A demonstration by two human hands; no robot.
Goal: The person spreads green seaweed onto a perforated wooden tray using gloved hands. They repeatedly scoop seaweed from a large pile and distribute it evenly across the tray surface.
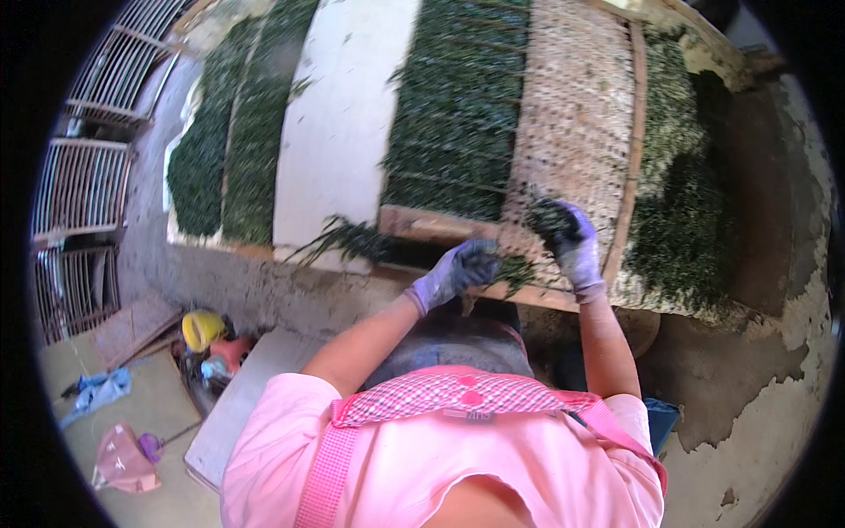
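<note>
My left hand [467,269], in a purple and grey work glove, is curled at the near edge of the work surface, with green leafy sprigs [515,272] beside its fingertips; whether it grips them cannot be told. To its right, my right hand [573,237], in a matching glove, holds a small clump of dark green sprigs [548,218] over a perforated board [574,132] with scattered bits of green. A dense bed of green sprigs [455,125] crossed by thin rods lies left of that board. Longer sprigs [350,241] hang over a wooden bar.
A white board [350,119] lies between green beds. More green material [686,224] is heaped at the right, past a wooden strip [634,152]. Slatted racks [82,188] stand far left. A yellow container [202,330] and a pale board [251,383] are low at left.
</note>
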